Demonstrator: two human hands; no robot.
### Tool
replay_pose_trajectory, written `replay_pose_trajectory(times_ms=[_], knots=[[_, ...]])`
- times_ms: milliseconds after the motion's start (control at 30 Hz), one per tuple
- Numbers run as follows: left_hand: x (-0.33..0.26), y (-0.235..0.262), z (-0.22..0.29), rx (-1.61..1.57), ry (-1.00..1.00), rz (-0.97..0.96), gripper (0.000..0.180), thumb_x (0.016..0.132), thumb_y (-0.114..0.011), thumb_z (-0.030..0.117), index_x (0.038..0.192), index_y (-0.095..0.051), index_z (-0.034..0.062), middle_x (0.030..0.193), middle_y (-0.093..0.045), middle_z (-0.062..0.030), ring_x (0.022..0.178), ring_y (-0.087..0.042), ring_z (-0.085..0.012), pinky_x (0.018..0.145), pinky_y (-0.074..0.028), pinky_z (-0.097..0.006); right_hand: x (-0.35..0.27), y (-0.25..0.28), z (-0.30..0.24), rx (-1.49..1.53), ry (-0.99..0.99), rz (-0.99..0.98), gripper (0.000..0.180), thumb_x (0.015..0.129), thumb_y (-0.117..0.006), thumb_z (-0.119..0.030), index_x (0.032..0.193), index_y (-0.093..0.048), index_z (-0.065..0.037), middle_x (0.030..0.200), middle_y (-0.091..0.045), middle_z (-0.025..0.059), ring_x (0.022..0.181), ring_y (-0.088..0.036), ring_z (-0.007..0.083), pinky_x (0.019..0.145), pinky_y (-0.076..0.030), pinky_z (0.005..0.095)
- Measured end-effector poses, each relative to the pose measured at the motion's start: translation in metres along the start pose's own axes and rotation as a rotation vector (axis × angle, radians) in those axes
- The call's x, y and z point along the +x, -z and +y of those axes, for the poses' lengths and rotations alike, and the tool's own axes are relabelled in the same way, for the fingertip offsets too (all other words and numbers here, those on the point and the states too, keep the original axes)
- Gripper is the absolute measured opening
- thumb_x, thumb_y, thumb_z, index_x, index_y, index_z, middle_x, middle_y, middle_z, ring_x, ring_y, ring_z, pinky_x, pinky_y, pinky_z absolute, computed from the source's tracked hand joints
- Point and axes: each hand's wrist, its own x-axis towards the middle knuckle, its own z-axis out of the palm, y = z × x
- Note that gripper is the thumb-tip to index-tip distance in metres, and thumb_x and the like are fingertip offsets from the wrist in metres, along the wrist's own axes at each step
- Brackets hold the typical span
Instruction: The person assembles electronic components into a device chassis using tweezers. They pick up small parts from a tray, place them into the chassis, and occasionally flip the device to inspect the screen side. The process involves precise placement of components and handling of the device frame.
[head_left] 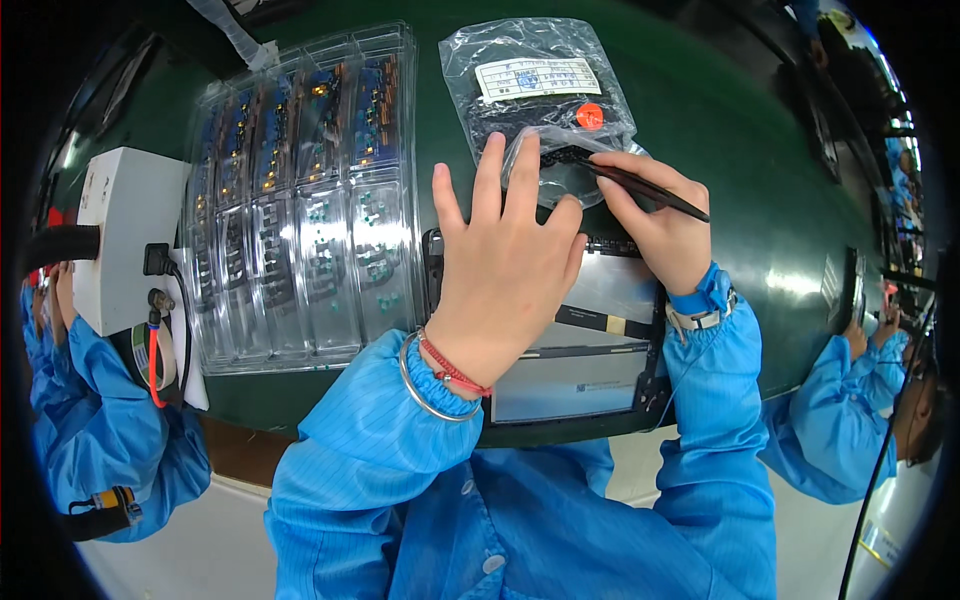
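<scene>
My left hand (505,255) is spread with its fingers apart, and its fingertips rest at the near edge of a clear plastic bag (550,38). The bag carries a white label (537,78) and a round orange sticker (589,116), with small black parts inside. Dark tweezers (655,192) are pinched in my right hand (672,225), their tips reaching into the bag's near end. Below my hands lies an opened flat electronic device (565,390) with silver panels and a black frame, partly covered by my left hand and forearm.
Clear plastic trays (405,260) at the left hold several circuit boards (376,115). Beyond their left side stands a white box (125,235) with cables. A thin wire runs from my right wristband (705,300). People in blue sleeves sit at both sides of the green table (740,110).
</scene>
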Motion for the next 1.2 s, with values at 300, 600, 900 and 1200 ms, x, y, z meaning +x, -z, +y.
replay_pose_trajectory(times_ms=[300, 600, 900, 1200], knots=[[0.000, 0.002, -0.001, 0.015, -0.004, -0.012, 0.018, 0.072, -0.064, 0.022, 0.086, -0.062, 0.0111, 0.126, -0.042, -0.0195, 0.120, -0.035, -0.0381, 0.095, -0.019, -0.063, -0.001, 0.000, 0.004, 0.090, -0.046, 0.010, 0.018, 0.075, -0.063, -0.005, 0.092, -0.065, -0.002, 0.084, -0.066, 0.0107, 0.077, -0.064, 0.0156, 0.069, -0.050, 0.0240], [0.000, 0.003, -0.001, 0.051, 0.016, -0.083, 0.021, 0.077, -0.061, 0.024, 0.096, -0.062, 0.0139, 0.130, -0.038, -0.0170, 0.123, -0.032, -0.0363, 0.095, -0.019, -0.063, 0.001, -0.001, 0.002, 0.017, 0.007, -0.023, 0.019, 0.075, -0.063, -0.004, 0.093, -0.065, -0.002, 0.086, -0.066, 0.0120, 0.081, -0.065, 0.0177, 0.071, -0.051, 0.0256], [-0.002, 0.002, 0.000, 0.035, -0.017, -0.010, 0.019, 0.072, -0.064, 0.022, 0.087, -0.061, 0.0113, 0.125, -0.043, -0.0196, 0.119, -0.036, -0.0379, 0.093, -0.021, -0.063, -0.001, 0.001, 0.001, -0.024, 0.008, -0.022, 0.018, 0.075, -0.063, -0.004, 0.093, -0.065, -0.001, 0.085, -0.067, 0.0123, 0.079, -0.066, 0.0188, 0.071, -0.051, 0.0253], [-0.002, 0.010, 0.003, 0.209, -0.109, 0.024, 0.015, 0.074, -0.062, 0.022, 0.087, -0.065, 0.0151, 0.119, -0.050, -0.0065, 0.121, -0.036, -0.0314, 0.091, -0.015, -0.069, -0.047, 0.040, -0.045, 0.349, -0.114, 0.091, 0.020, 0.077, -0.059, 0.004, 0.096, -0.062, 0.005, 0.093, -0.063, 0.0120, 0.086, -0.060, 0.0160, 0.078, -0.048, 0.0251]])
